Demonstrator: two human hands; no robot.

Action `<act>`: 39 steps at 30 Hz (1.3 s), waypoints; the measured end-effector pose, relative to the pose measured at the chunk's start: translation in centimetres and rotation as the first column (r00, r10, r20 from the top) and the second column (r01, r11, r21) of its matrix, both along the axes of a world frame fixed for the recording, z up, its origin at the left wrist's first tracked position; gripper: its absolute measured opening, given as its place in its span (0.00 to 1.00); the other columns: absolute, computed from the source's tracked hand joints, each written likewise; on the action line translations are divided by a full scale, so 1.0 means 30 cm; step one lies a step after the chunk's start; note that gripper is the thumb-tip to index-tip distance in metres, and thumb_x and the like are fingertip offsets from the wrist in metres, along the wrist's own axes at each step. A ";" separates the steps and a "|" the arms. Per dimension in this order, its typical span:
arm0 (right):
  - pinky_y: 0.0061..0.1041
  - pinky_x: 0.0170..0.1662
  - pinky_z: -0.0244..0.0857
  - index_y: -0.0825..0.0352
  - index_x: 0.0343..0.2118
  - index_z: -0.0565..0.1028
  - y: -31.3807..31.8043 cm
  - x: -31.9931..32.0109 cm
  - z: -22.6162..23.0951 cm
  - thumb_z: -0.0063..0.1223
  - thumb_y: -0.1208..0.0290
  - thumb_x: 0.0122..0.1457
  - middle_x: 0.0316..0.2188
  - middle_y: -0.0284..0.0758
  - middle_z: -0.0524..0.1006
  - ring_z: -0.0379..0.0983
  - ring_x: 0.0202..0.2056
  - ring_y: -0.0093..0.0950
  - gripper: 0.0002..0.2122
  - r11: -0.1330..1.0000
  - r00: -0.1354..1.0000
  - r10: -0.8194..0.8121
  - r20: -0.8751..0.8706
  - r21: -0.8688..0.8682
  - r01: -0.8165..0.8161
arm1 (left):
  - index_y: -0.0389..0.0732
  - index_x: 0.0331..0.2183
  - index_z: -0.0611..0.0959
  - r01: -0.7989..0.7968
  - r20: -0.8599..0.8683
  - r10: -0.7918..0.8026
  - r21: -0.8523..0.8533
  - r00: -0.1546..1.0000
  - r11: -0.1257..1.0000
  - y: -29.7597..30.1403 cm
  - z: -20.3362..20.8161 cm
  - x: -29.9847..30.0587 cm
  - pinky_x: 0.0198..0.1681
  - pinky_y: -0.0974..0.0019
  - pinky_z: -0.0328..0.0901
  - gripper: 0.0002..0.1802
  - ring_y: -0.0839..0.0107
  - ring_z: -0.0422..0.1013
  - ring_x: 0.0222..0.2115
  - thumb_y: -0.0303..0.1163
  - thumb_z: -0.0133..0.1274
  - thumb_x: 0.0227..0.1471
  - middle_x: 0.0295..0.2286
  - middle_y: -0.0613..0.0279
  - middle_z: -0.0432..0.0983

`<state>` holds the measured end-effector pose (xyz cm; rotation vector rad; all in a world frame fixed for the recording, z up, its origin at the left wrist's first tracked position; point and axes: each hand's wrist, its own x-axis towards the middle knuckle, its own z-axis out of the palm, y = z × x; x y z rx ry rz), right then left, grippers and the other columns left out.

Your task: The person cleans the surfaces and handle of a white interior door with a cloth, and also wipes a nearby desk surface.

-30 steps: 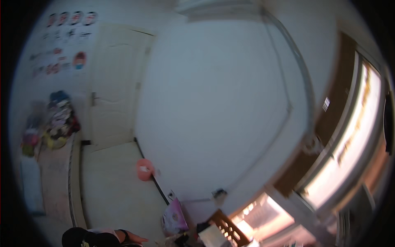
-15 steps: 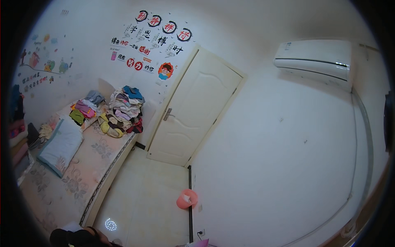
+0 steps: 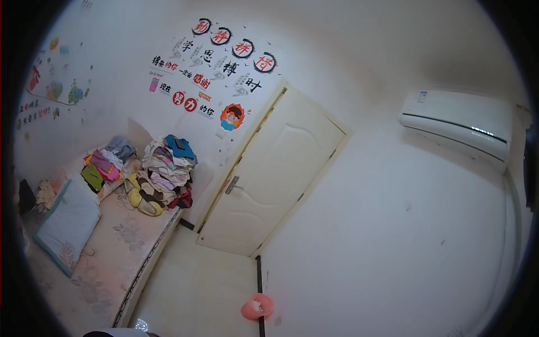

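Observation:
Neither of my hands shows in the head view. At the lower edge, a sliver of something white and dark (image 3: 115, 332) pokes in, too cut off to name. Nearest to it is a bed (image 3: 112, 247) with a pale flowered cover. A folded white quilt with a green border (image 3: 70, 224) lies on the bed. Behind it, clothes are heaped in two piles: a tall stack with a blue garment on top (image 3: 168, 168) and a lower one with pink and green garments (image 3: 106, 163).
A cream door (image 3: 275, 174) with a metal handle stands shut beyond the bed's end. A pink waste bin (image 3: 255, 307) sits on the pale tiled floor (image 3: 196, 286) against the right wall. High on that wall hangs a white air conditioner (image 3: 457, 123). Coloured stickers (image 3: 224, 73) decorate the far wall.
The view has tilted up, so the room sits lower in the picture. The dark shape and the bit of skin beside it at the lower left have mostly dropped out of sight.

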<state>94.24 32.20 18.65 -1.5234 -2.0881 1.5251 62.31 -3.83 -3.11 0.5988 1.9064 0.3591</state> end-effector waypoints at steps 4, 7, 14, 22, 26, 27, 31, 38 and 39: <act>0.33 0.54 0.63 0.74 0.53 0.71 0.172 -0.175 -0.027 0.47 0.47 0.60 0.48 0.47 0.76 0.71 0.53 0.41 0.31 0.999 0.998 0.045 0.036 -0.001 -0.045 | 0.34 0.39 0.82 -0.079 -0.024 0.077 -0.111 0.997 0.991 0.023 -0.079 -0.190 0.42 0.56 0.69 0.31 0.58 0.77 0.36 0.56 0.48 0.54 0.36 0.46 0.80; 0.33 0.54 0.63 0.74 0.53 0.71 0.339 -0.311 -0.050 0.47 0.47 0.60 0.48 0.46 0.76 0.71 0.53 0.40 0.31 0.996 0.995 0.090 0.051 -0.005 -0.090 | 0.34 0.39 0.82 -0.131 -0.038 0.126 -0.174 0.991 0.976 0.091 -0.113 -0.301 0.42 0.56 0.69 0.32 0.58 0.77 0.36 0.56 0.47 0.55 0.36 0.46 0.80; 0.32 0.54 0.63 0.74 0.53 0.71 0.803 -0.599 -0.062 0.47 0.48 0.60 0.48 0.46 0.77 0.71 0.53 0.40 0.30 0.982 0.979 0.189 0.069 -0.002 -0.190 | 0.33 0.39 0.82 -0.237 -0.013 0.238 -0.166 0.971 0.957 0.413 -0.047 -0.451 0.42 0.55 0.69 0.33 0.58 0.77 0.35 0.58 0.46 0.55 0.36 0.45 0.80; 0.32 0.55 0.63 0.73 0.53 0.70 1.319 -0.954 -0.031 0.48 0.49 0.60 0.48 0.45 0.77 0.71 0.53 0.39 0.30 0.978 0.956 0.203 0.211 0.004 -0.209 | 0.33 0.39 0.82 -0.157 0.089 0.150 0.076 0.985 0.985 1.070 0.090 -0.617 0.42 0.55 0.69 0.35 0.57 0.77 0.35 0.59 0.45 0.55 0.35 0.45 0.80; 0.31 0.56 0.62 0.74 0.55 0.69 1.482 -1.212 -0.063 0.50 0.53 0.60 0.49 0.46 0.76 0.70 0.54 0.38 0.28 0.922 0.929 0.362 0.080 0.116 -0.370 | 0.33 0.40 0.82 -0.019 0.057 0.018 0.022 0.998 1.000 1.332 0.072 -0.873 0.42 0.55 0.69 0.36 0.57 0.77 0.35 0.60 0.45 0.55 0.35 0.44 0.80; 0.30 0.58 0.60 0.74 0.56 0.68 1.562 -1.247 -0.161 0.52 0.57 0.60 0.51 0.46 0.75 0.69 0.55 0.38 0.27 0.860 0.842 0.499 -0.203 0.231 -0.454 | 0.33 0.40 0.82 0.054 0.026 -0.055 0.005 0.998 0.999 1.440 0.104 -1.003 0.42 0.55 0.69 0.36 0.57 0.77 0.35 0.60 0.45 0.55 0.35 0.44 0.80; 0.33 0.60 0.57 0.73 0.58 0.64 1.702 -1.339 -0.244 0.53 0.64 0.60 0.57 0.51 0.67 0.61 0.60 0.43 0.26 0.886 0.895 0.444 -0.053 0.174 -0.429 | 0.31 0.43 0.80 -0.084 -0.179 0.108 0.134 0.978 0.987 1.883 0.368 -1.456 0.45 0.55 0.69 0.39 0.53 0.76 0.42 0.61 0.43 0.55 0.44 0.40 0.77; 0.32 0.56 0.60 0.71 0.55 0.66 1.959 -1.447 -0.009 0.50 0.61 0.61 0.52 0.46 0.69 0.64 0.55 0.40 0.24 0.995 0.990 -0.098 -0.100 0.015 0.100 | 0.29 0.53 0.71 0.076 -0.312 0.717 0.937 0.623 0.341 2.908 1.169 -2.003 0.59 0.52 0.58 0.38 0.44 0.64 0.54 0.50 0.57 0.52 0.50 0.38 0.70; 0.32 0.55 0.60 0.70 0.55 0.66 1.995 -1.427 0.028 0.50 0.61 0.61 0.52 0.46 0.69 0.64 0.55 0.39 0.23 0.981 0.973 -0.195 -0.123 -0.016 0.195 | 0.29 0.56 0.68 0.107 -0.314 0.824 0.948 0.472 0.300 3.082 1.173 -2.120 0.61 0.52 0.56 0.41 0.45 0.62 0.56 0.50 0.59 0.51 0.53 0.39 0.68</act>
